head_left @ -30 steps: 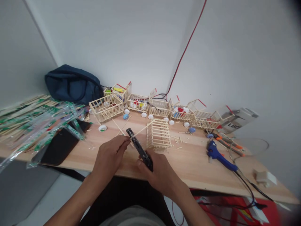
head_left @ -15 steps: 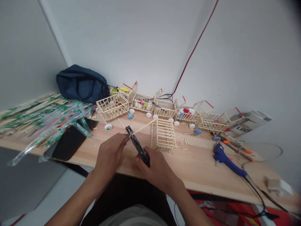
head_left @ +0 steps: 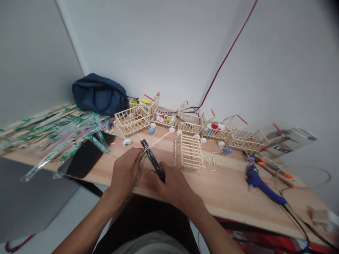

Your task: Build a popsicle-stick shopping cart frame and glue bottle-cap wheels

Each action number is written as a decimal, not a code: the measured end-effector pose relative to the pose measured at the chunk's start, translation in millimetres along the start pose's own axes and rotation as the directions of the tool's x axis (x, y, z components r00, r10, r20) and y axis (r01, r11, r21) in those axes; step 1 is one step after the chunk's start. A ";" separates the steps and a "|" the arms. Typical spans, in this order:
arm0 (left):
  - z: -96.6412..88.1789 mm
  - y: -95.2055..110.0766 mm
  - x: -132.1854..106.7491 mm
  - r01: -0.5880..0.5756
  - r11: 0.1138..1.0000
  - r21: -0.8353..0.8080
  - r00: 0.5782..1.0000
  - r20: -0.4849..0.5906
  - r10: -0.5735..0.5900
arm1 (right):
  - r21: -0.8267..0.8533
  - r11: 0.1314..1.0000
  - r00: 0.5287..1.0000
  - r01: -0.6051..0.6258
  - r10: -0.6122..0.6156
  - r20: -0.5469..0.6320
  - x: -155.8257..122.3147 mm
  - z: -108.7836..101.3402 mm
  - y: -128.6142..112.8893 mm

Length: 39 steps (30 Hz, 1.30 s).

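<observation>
My left hand (head_left: 126,167) is closed, its fingertips pinching a thin wooden stick (head_left: 160,139) that slants up to the right. My right hand (head_left: 173,183) grips a black plier-like hand tool (head_left: 153,160). Its head lies across the stick close to my left fingertips; whether the jaws are closed on it I cannot tell. Below my left fingers hangs a bit of clear and green plastic wrapper (head_left: 137,176). Just right of the tool, a small slatted basket of wooden sticks (head_left: 189,151) lies on the wooden table (head_left: 212,190).
Several miniature stick carts (head_left: 132,120) with bottle-cap wheels line the wall. Wrapped wooden sticks (head_left: 60,127) heap at left, by a black flat object (head_left: 84,158) and a blue bag (head_left: 99,93). At right lie a blue glue gun (head_left: 265,185), orange-handled tools (head_left: 275,169) and a box (head_left: 288,143).
My view has turned slightly left, so the table's things sit farther right. Some plastic wrapper now shows beneath my left hand. Both hands keep their hold.
</observation>
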<state>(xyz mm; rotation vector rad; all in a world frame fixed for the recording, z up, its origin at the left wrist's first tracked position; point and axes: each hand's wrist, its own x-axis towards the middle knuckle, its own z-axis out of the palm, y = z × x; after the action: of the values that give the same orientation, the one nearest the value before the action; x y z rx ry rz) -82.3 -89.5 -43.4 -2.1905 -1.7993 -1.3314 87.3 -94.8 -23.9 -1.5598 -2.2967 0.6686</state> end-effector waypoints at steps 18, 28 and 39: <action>8.7 -1.6 -2.7 0.081 0.996 -0.032 0.996 0.050 -0.079 | -0.079 0.996 1.000 -0.030 0.031 0.000 1.6 5.3 5.6; 8.1 0.7 -3.0 0.161 0.979 -0.123 0.987 0.038 -0.157 | -0.105 0.994 0.999 -0.023 0.019 -0.042 2.6 5.3 6.0; 13.1 -8.6 -4.2 0.229 0.962 -0.148 0.970 0.121 -0.212 | -0.142 0.989 0.999 -0.035 0.039 0.023 8.1 5.8 2.8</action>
<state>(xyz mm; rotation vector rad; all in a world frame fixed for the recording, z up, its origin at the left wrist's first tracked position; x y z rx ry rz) -81.4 -83.5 -58.4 -2.2300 -2.0993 -1.4772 83.7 -87.7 -30.6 -1.6691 -2.3867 0.5477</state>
